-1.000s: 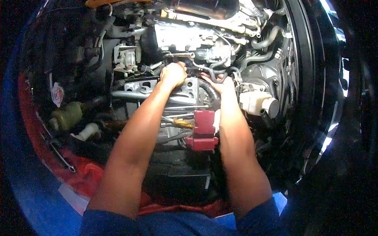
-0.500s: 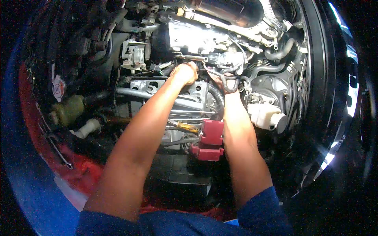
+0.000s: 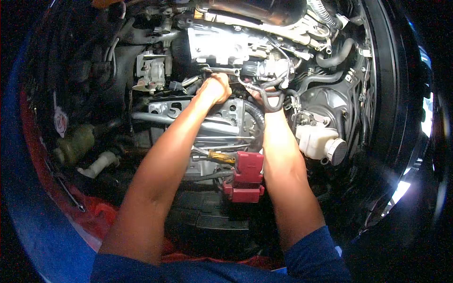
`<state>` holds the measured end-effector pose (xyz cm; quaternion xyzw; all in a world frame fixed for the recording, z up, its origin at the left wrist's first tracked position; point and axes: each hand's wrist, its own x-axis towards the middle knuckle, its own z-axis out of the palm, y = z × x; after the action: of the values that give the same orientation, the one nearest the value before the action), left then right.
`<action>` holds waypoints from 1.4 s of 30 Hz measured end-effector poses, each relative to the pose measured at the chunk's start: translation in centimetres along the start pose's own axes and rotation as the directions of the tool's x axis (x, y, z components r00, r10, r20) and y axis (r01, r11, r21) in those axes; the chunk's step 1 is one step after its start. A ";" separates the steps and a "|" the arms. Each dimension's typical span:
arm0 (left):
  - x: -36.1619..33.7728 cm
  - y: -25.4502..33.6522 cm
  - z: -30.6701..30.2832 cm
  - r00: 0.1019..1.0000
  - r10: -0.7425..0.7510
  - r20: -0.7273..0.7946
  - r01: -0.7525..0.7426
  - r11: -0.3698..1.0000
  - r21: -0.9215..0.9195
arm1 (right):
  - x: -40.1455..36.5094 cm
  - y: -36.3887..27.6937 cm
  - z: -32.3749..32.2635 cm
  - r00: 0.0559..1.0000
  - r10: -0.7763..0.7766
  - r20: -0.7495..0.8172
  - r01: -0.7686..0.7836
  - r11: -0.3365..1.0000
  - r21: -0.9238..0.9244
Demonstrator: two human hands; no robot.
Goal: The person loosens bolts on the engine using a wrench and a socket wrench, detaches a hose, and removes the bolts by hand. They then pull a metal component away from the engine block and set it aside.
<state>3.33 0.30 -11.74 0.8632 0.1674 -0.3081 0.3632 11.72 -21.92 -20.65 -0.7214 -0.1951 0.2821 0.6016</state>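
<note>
Both my arms reach into an engine bay. My left hand (image 3: 216, 88) is closed in a fist below the bright metal engine part (image 3: 218, 46), beside a short metal pipe (image 3: 222, 70); what its fingers hold is hidden. My right hand (image 3: 262, 95) reaches under a black hose loop (image 3: 272, 101), which crosses over the wrist. Its fingers are mostly covered by hoses and cables. Between the two hands lie dark gaps and thin wires. Beneath my left forearm runs a silvery metal crossmember (image 3: 188, 120).
A red plastic cover (image 3: 248, 167) sits between my forearms. To the right is a white reservoir with a cap (image 3: 318, 141). A wrench (image 3: 71, 194) lies at the lower left on the red body edge. Ribbed hose (image 3: 324, 13) runs at the top right.
The view has shifted a little, so the engine parts appear slightly further left and the red cover lower. Both hands stay at nearly the same places among the parts.
</note>
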 end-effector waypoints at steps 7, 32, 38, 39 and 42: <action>-0.3 -0.5 -0.1 0.981 -0.060 -0.184 0.035 0.990 -0.136 | 0.1 0.6 0.1 0.955 0.238 0.176 -0.261 0.397 0.880; -3.7 0.6 -1.5 0.966 0.170 -0.196 -0.214 0.949 -0.233 | 0.8 -2.9 1.3 0.945 0.284 0.165 -0.254 0.313 0.915; -5.1 1.5 -3.0 0.964 0.216 -0.156 -0.265 0.831 -0.489 | -0.3 -2.8 2.1 0.997 0.069 0.039 -0.074 0.640 0.765; -4.9 1.4 -2.9 0.962 0.231 -0.143 -0.272 0.797 -0.539 | -0.5 -2.1 2.2 0.999 0.031 0.024 -0.038 0.634 0.773; -4.3 1.0 -2.4 0.955 0.275 -0.108 -0.278 0.712 -0.645 | -0.3 0.2 1.5 0.991 0.118 0.057 -0.114 0.561 0.820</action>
<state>1.59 1.11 -7.12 0.6974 0.1343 -0.1705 0.6830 10.51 -21.00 -20.94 -0.3718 0.0069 0.3776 0.8480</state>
